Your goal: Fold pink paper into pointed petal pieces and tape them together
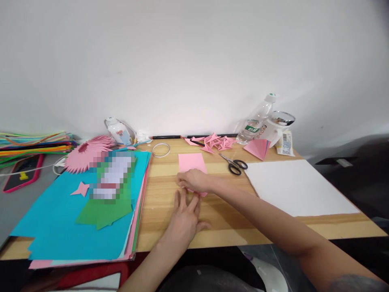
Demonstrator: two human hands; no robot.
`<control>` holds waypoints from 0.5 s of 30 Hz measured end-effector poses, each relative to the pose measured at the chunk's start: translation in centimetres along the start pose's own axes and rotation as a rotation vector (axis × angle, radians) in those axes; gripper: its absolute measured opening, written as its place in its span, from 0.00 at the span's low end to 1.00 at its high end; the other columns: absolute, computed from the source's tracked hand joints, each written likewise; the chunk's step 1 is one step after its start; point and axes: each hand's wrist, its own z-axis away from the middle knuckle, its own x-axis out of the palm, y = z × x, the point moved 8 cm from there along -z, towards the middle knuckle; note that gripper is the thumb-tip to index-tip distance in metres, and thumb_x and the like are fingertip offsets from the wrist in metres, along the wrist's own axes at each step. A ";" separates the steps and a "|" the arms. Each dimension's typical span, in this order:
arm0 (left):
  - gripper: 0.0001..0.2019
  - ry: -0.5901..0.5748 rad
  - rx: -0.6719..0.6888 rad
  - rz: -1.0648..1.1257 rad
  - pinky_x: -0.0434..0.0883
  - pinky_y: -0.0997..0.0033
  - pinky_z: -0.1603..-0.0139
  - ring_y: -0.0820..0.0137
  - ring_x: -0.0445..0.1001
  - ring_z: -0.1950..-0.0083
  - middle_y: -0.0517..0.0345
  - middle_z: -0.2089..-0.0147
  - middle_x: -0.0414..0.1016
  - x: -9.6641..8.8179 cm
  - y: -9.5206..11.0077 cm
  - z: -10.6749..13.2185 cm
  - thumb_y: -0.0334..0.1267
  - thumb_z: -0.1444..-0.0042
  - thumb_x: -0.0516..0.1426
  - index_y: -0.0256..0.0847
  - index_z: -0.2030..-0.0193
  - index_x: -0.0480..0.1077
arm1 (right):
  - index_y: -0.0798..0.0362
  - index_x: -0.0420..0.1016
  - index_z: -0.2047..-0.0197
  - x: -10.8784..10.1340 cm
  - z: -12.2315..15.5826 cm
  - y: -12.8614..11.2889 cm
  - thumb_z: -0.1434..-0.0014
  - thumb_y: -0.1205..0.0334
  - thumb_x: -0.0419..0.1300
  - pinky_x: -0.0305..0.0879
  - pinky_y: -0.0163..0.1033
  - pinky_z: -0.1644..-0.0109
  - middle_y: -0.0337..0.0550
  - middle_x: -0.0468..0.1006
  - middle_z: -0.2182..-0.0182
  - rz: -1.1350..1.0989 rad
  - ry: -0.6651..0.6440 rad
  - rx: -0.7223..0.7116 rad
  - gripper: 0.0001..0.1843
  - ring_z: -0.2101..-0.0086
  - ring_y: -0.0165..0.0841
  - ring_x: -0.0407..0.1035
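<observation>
A rectangular sheet of pink paper (192, 161) lies flat on the wooden table in front of me. My right hand (194, 180) reaches across it from the right, its fingers curled together and pressed on the paper near its left edge. Just nearer to me, my left hand (186, 213) rests with fingers spread, the fingertips at the paper's near edge and the thumb out to the right. The hands cover much of the paper's near part. Scissors with black handles (235, 165) lie to the right of the sheet.
Folded pink paper pieces (215, 142) lie near the wall. Left are a blue paper stack (73, 243), a pleated pink ring (88, 152) and a phone (24, 173). A clear bottle (253, 125), a mug (275, 127) and a white sheet (299, 186) are right.
</observation>
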 end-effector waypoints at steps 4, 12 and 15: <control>0.35 -0.042 0.019 -0.008 0.56 0.39 0.45 0.41 0.58 0.42 0.43 0.45 0.66 -0.5 0.1 -0.1 0.60 0.52 0.50 0.36 0.44 0.65 | 0.55 0.67 0.57 -1.6 1.8 1.0 0.39 0.69 0.47 0.57 0.29 0.68 0.40 0.76 0.71 -0.074 0.129 0.033 0.10 0.71 0.27 0.68; 0.33 -0.011 -0.001 0.015 0.56 0.40 0.44 0.45 0.59 0.42 0.44 0.45 0.67 -1.5 -0.1 0.0 0.58 0.51 0.52 0.38 0.44 0.64 | 0.56 0.71 0.55 -3.8 5.8 3.9 0.44 0.70 0.54 0.61 0.39 0.57 0.48 0.72 0.61 -0.065 0.296 -0.005 0.13 0.61 0.35 0.66; 0.33 -0.021 -0.001 0.025 0.56 0.41 0.44 0.47 0.59 0.41 0.41 0.43 0.65 -1.6 -0.3 0.0 0.58 0.51 0.52 0.38 0.44 0.63 | 0.55 0.68 0.50 -3.0 5.7 3.8 0.43 0.68 0.54 0.62 0.39 0.57 0.49 0.70 0.60 -0.108 0.250 -0.042 0.16 0.61 0.35 0.65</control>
